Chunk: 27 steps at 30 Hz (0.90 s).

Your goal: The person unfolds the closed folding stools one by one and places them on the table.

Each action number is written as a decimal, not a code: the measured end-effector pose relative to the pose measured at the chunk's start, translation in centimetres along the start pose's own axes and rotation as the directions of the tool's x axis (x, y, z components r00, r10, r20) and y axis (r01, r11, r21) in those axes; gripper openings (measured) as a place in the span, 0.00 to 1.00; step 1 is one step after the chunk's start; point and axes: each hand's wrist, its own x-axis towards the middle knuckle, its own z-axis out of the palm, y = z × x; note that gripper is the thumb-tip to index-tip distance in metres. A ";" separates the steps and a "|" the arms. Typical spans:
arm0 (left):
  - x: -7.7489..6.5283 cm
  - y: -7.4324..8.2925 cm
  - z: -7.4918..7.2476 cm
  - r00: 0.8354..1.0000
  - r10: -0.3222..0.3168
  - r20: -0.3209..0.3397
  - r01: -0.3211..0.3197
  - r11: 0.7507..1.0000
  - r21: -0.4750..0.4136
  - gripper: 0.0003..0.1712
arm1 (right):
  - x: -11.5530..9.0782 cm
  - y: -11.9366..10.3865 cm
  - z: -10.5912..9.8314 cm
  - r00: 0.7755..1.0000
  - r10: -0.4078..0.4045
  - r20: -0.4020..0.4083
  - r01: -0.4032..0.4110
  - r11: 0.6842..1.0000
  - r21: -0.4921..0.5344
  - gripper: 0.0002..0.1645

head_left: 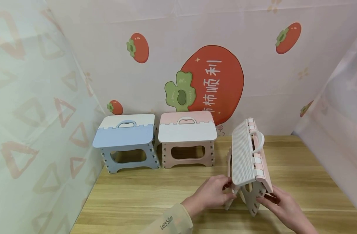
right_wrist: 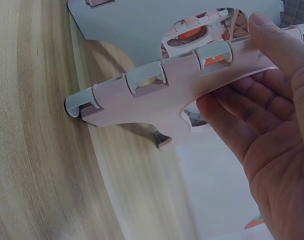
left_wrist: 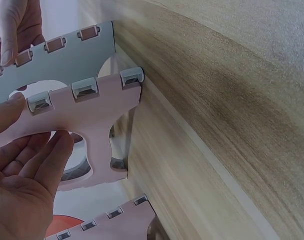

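Both hands grip a half-folded plastic stool (head_left: 248,159) on the wood-grain table (head_left: 155,198): left hand (head_left: 211,194) pinches one notched leg panel, right hand (head_left: 279,203) curls round the other. Behind stand a blue stool (head_left: 125,141) and a pink stool (head_left: 187,139), unfolded.

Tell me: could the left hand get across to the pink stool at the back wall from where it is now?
Probably yes. The left hand grips a leg panel of the folding stool, so it would have to let go first. Bare table lies between it and the pink stool, with the blue stool off to the side.
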 end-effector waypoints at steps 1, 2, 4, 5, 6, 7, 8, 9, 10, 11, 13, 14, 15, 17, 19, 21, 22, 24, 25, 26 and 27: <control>0.0 0.0 0.0 1.000 0.000 0.002 0.000 1.000 0.000 0.20 | 0.0 0.0 0.0 1.000 -0.004 -0.002 0.004 1.000 -0.001 0.28; 0.0 0.0 0.0 1.000 0.000 0.003 0.000 1.000 0.000 0.20 | 0.0 0.1 0.0 1.000 -0.009 -0.005 0.009 1.000 -0.003 0.29; 0.0 -0.1 0.0 1.000 -0.002 0.006 0.002 1.000 0.004 0.20 | 0.0 0.1 0.0 1.000 -0.019 -0.011 0.019 1.000 -0.007 0.29; 0.0 -0.1 0.0 1.000 -0.002 0.008 0.002 1.000 0.008 0.20 | 0.0 0.1 0.0 1.000 -0.023 -0.013 0.023 1.000 -0.009 0.29; 0.0 -0.1 0.0 1.000 -0.002 0.010 0.002 1.000 0.012 0.20 | 0.0 0.1 0.0 1.000 -0.026 -0.014 0.026 1.000 -0.009 0.29; 0.0 -0.2 0.0 1.000 -0.001 0.010 0.001 1.000 0.017 0.20 | 0.0 0.1 -0.1 0.999 -0.030 -0.016 0.029 1.000 -0.012 0.29; 0.0 -0.2 0.0 1.000 0.001 0.009 -0.001 1.000 0.021 0.20 | 0.0 0.1 -0.1 0.999 -0.029 -0.016 0.029 0.999 -0.013 0.29; 0.0 -0.2 0.0 1.000 0.002 0.009 -0.002 1.000 0.023 0.20 | -0.1 0.1 -0.1 0.999 -0.028 -0.017 0.028 0.999 -0.016 0.29; 0.0 -0.2 0.0 1.000 0.004 0.008 -0.005 1.000 0.026 0.20 | -0.1 0.1 -0.1 0.999 -0.027 -0.019 0.026 0.999 -0.019 0.29; 0.0 -0.3 0.0 1.000 0.007 0.007 -0.007 1.000 0.028 0.20 | -0.1 0.1 -0.1 1.000 -0.023 -0.021 0.023 0.999 -0.023 0.29; 0.0 -0.3 0.0 1.000 0.011 0.005 -0.011 0.999 0.033 0.20 | -0.1 0.1 -0.2 1.000 -0.015 -0.025 0.014 0.999 -0.033 0.28; 0.0 -0.3 0.0 1.000 0.012 0.004 -0.013 0.999 0.034 0.20 | -0.1 0.1 -0.2 1.000 -0.009 -0.029 0.008 0.999 -0.036 0.28; 0.0 -0.4 -0.1 1.000 0.013 0.005 -0.013 0.999 0.035 0.20 | -0.1 0.1 -0.2 1.000 -0.003 -0.031 0.002 0.999 -0.039 0.27; 0.0 -0.4 -0.1 1.000 0.014 0.006 -0.014 0.999 0.039 0.21 | -0.1 0.1 -0.3 0.999 0.006 -0.032 -0.007 0.999 -0.042 0.27; 0.0 -0.4 -0.1 1.000 0.012 0.009 -0.013 0.999 0.036 0.21 | -0.2 0.1 -0.3 0.999 0.014 -0.030 -0.015 0.999 -0.039 0.27; 0.0 -0.4 -0.2 1.000 0.009 0.012 -0.009 0.999 0.031 0.21 | -0.2 0.1 -0.4 0.999 0.021 -0.027 -0.022 0.999 -0.035 0.28; 0.0 -0.4 -0.2 1.000 0.007 0.014 -0.008 1.000 0.028 0.21 | -0.1 0.1 -0.4 0.999 0.023 -0.027 -0.024 0.999 -0.033 0.28; 0.0 -0.3 -0.2 1.000 0.003 0.017 -0.003 1.000 0.019 0.21 | -0.2 0.2 -0.4 0.999 0.028 -0.021 -0.028 0.999 -0.025 0.29; 0.0 -0.3 -0.3 1.000 0.001 0.018 -0.002 1.000 0.016 0.21 | -0.1 0.2 -0.4 0.999 0.029 -0.019 -0.029 0.999 -0.021 0.29; 0.0 -0.3 -0.3 1.000 0.000 0.018 -0.001 1.000 0.014 0.21 | -0.1 0.2 -0.5 0.999 0.030 -0.018 -0.031 0.999 -0.019 0.29; 0.0 -0.4 -0.3 1.000 0.000 0.018 0.000 1.000 0.011 0.21 | -0.1 0.2 -0.5 0.999 0.032 -0.016 -0.032 0.999 -0.017 0.29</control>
